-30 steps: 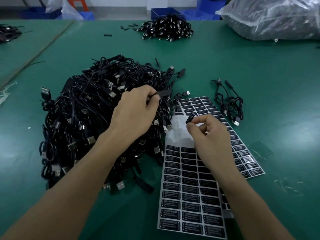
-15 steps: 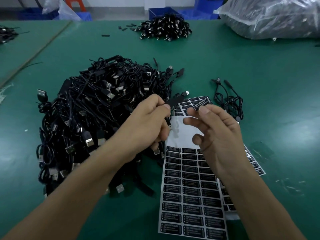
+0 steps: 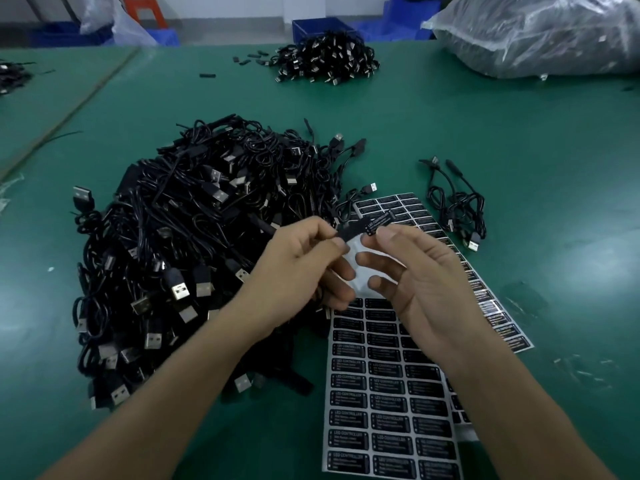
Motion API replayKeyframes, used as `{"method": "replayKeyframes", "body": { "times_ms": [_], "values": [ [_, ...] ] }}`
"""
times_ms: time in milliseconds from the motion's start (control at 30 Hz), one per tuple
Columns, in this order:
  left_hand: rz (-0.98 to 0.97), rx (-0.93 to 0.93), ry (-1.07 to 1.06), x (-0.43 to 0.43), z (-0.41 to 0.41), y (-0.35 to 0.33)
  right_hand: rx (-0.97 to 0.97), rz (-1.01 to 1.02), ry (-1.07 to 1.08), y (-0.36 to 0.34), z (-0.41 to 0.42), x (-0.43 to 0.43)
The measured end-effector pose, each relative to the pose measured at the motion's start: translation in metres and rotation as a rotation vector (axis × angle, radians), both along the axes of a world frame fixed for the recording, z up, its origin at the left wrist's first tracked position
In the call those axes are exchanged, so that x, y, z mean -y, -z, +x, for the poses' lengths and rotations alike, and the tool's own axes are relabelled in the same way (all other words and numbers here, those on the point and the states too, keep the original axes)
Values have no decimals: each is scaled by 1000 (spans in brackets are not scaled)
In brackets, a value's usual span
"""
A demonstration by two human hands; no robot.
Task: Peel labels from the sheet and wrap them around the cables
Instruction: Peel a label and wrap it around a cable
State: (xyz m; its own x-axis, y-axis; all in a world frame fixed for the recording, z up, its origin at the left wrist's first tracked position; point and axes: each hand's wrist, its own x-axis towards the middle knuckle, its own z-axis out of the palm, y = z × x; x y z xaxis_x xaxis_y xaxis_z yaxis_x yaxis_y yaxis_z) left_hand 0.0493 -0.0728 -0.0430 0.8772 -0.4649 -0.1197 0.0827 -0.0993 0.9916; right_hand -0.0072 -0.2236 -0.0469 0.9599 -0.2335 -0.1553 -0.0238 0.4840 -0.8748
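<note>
My left hand point(image 3: 304, 268) pinches the black controller block of a cable point(image 3: 351, 232) drawn from the big black pile of USB cables point(image 3: 194, 251). A black label point(image 3: 379, 221) printed "LED CONTROLLER" is stuck on my right hand's point(image 3: 415, 278) fingertip and touches the block's right end. The right fingers are spread and nearly straight. Under both hands lies a silver label sheet point(image 3: 388, 393) with rows of black labels and a bare patch at its top. A second sheet point(image 3: 485, 292) lies partly beneath it to the right.
A small bundle of cables point(image 3: 457, 206) lies right of the sheets. Another cable heap point(image 3: 329, 62) and a blue bin point(image 3: 322, 27) sit at the far edge, with a large plastic bag point(image 3: 540, 32) at the far right. Peeled scraps point(image 3: 585, 368) lie on the green mat.
My right hand lifted the peeled label off the sheet and carried it up-left to the cable block. My left hand drew the block down and right to meet it.
</note>
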Motion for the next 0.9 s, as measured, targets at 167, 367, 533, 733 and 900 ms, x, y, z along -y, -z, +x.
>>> {"method": "replayKeyframes", "body": {
  "times_ms": [167, 367, 533, 733, 900],
  "values": [
    [-11, 124, -39, -3, 1, 11, 14, -48, 5, 3, 0, -1],
    [27, 129, -26, -2, 2, 15, 28, -114, 11, 7, 2, -1],
    [43, 137, -23, -4, 3, 18, 46, -281, 11, 13, 3, -1],
    [-13, 84, 13, -3, 2, 17, 26, -374, 48, 16, 3, -3],
    [-64, 39, 54, -4, 2, 15, 15, -359, 35, 18, 3, -2]
  ]
}}
